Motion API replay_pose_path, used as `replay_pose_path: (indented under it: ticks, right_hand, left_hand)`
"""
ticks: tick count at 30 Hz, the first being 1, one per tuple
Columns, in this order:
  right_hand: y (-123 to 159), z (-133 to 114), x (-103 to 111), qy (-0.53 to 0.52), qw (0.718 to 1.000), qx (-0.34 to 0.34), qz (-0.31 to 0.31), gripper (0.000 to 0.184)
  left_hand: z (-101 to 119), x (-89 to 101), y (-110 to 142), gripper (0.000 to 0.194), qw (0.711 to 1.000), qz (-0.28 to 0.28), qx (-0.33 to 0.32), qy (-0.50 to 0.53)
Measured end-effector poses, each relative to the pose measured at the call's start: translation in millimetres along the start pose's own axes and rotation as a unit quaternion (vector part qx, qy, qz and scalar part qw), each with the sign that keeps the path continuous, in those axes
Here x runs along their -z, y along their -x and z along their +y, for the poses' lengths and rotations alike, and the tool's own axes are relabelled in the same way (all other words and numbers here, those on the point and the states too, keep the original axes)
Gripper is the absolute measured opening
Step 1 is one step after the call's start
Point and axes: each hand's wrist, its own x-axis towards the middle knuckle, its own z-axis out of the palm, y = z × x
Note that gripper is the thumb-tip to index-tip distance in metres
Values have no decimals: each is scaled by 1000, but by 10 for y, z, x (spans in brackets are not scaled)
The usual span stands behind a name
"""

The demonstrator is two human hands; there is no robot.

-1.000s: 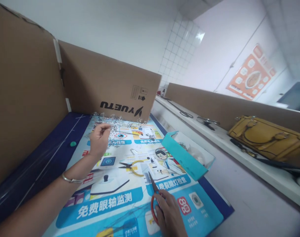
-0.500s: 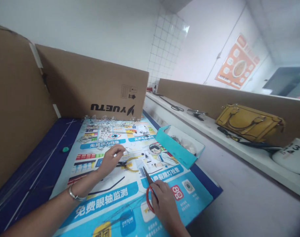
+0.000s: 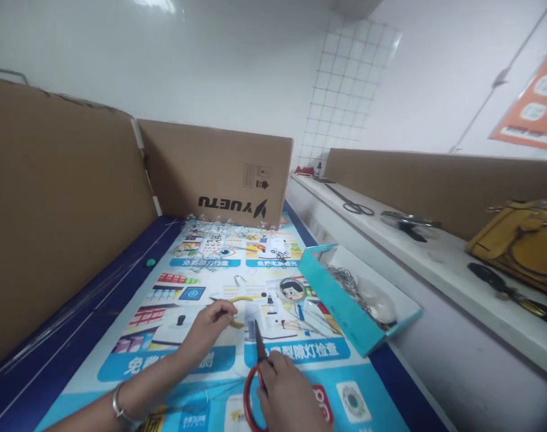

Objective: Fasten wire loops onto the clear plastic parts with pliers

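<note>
My right hand (image 3: pixel 289 393) grips a pair of scissors (image 3: pixel 258 345) with red handles, the dark blades pointing away from me over the poster. To the left, my left hand (image 3: pixel 212 324) has its thumb and fingers pinched together; anything between them is too small to make out. Yellow-handled pliers (image 3: pixel 242 299) lie on the poster right by the left fingertips, partly covered by that hand. Just beyond them rests a small bent wire piece (image 3: pixel 240 280). Thin dark wires or threads (image 3: pixel 228 384) run across the poster between the two forearms.
A turquoise box (image 3: pixel 340 309) with metal bits and a clear bag stands at the right. Many small wire pieces (image 3: pixel 205 231) lie at the far end, before a cardboard panel (image 3: pixel 219 162). A white ledge (image 3: pixel 439 264) on the right bears scissors and a yellow bag (image 3: pixel 516 240).
My left hand has come down and nearer, and the small wire piece at its fingertips now lies on the poster. The scissors stay in my right hand. The view has turned left.
</note>
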Motion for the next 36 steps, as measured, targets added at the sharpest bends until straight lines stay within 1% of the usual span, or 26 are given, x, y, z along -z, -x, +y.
replay_pose_path:
  ticks: [2, 4, 7, 8, 10, 13, 17, 20, 23, 26, 31, 36]
  right_hand:
    - [-61, 101, 207, -2, 999, 27, -24, 20]
    - [-186, 224, 387, 16, 999, 38, -6, 20]
    - [-501, 405, 553, 16, 998, 53, 20, 23]
    - [-633, 451, 579, 11, 999, 48, 16, 23]
    - [-915, 506, 597, 10, 999, 42, 20, 24]
    - [-1346, 497, 564, 1, 999, 27, 26, 29]
    - [-1841, 375, 434, -2, 999, 20, 26, 43]
    - [-2073, 264, 290, 0, 1000, 15, 6, 55]
    - [-2157, 179, 167, 5, 999, 43, -13, 48]
    - [-2140, 146, 103, 12, 997, 70, -12, 41]
    - [-2064, 176, 74, 16, 995, 98, -9, 40]
    - [-2050, 254, 69, 9, 992, 123, -24, 43]
  left_hand:
    - [-8, -65, 79, 9, 999, 47, 19, 20]
    - [-12, -108, 103, 11, 997, 67, 24, 26]
    - [-20, -127, 43, 13, 996, 84, 12, 17]
    - [-30, -125, 5, 12, 996, 87, 6, 14]
    - [-63, -111, -85, 11, 996, 89, -6, 14]
    - [-142, -82, -209, 9, 995, 97, -23, 25]
    - [-244, -13, -279, 8, 994, 103, -23, 36]
    - [-280, 44, -267, 9, 993, 107, -11, 38]
    - [-264, 66, -252, 10, 993, 113, -10, 45]
    - [-213, 52, -257, 10, 992, 118, -9, 47]
    - [-151, 19, -265, 9, 993, 108, -21, 48]
    - [-165, 21, -261, 11, 993, 99, -37, 48]
